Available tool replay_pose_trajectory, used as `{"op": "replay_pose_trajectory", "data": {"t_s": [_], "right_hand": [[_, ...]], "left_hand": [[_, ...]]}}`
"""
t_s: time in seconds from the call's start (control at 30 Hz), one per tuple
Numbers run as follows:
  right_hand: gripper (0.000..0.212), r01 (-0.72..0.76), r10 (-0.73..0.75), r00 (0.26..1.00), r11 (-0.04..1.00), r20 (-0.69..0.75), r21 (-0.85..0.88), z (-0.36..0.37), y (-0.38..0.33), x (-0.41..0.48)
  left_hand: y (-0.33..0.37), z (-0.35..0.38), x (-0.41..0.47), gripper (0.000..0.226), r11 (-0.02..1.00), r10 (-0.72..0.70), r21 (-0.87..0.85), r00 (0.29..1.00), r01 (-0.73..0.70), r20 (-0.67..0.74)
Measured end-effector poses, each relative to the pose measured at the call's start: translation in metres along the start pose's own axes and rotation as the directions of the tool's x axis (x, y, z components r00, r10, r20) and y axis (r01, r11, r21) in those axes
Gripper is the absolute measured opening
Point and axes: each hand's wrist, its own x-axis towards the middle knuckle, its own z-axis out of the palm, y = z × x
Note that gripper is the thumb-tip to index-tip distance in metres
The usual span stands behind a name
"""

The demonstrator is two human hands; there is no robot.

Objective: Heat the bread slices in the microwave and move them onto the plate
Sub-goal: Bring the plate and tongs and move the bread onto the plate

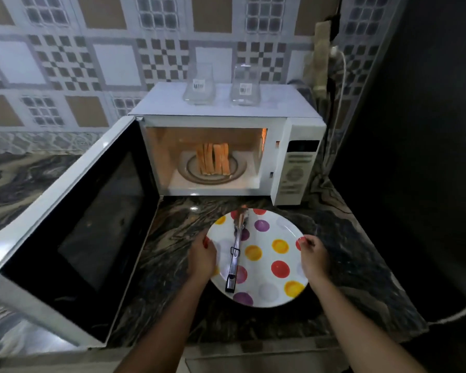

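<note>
Between the two hands: white plate (277, 270) with red, yellow, purple and grey dots, sitting on the dark marbled stone counter (172, 230). Left hand (202, 261) has its fingers curled over the plate's left rim, gripping it. Right hand (314, 258) pinches the right rim, thumb and fingertips (303, 242) on the edge. Can't tell if the plate is lifted or resting on the counter.

Just right of the left fingers, metal tongs (236, 254) lie on the plate, running lengthwise from the near rim to the far rim, arms together, tips at the far edge.

Beyond the fingers, at the back of the counter: white microwave (293, 125), door (73, 224) swung fully open to the left of the left hand, interior lit orange. Bread slices (214, 158) stand upright on edge, packed side by side, on the turntable (237, 168) inside the cavity, well apart from the plate. Control panel (297, 168) is on the right side of the unit.

On top of the microwave: two clear glass vessels (199, 87), each with a barcode sticker, set apart from each other.

Wall behind is tiled in grey, white and tan checker patterns. To the right of the right hand, a dark wall or panel; a white cable (339, 84) runs down from a socket strip near that corner.
</note>
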Motion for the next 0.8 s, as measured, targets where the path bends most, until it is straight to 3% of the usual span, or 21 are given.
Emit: {"op": "replay_pose_trajectory", "data": {"t_s": [0.13,0.4,0.7,0.8], "right_hand": [[0.019,0.015,-0.011,0.998,0.997,0.068,-0.069,0.009,0.004,0.029],[0.018,0.107,-0.082,0.99,0.967,0.115,-0.231,0.024,0.001,0.059],[0.022,0.167,-0.1,0.979,0.895,0.178,-0.413,0.033,-0.004,0.065],[0.024,0.18,-0.082,0.978,0.8,0.193,-0.572,0.032,-0.015,0.062]], "left_hand": [[-0.001,0.015,0.004,0.036,0.995,-0.06,0.077,0.996,0.065,-0.06],[-0.012,0.018,0.011,0.037,0.968,0.001,0.25,0.998,0.017,-0.07],[-0.015,0.013,0.012,0.04,0.969,0.022,0.248,0.997,-0.004,-0.068],[-0.018,0.01,0.015,0.037,0.972,0.013,0.236,0.999,-0.002,-0.047]]}}
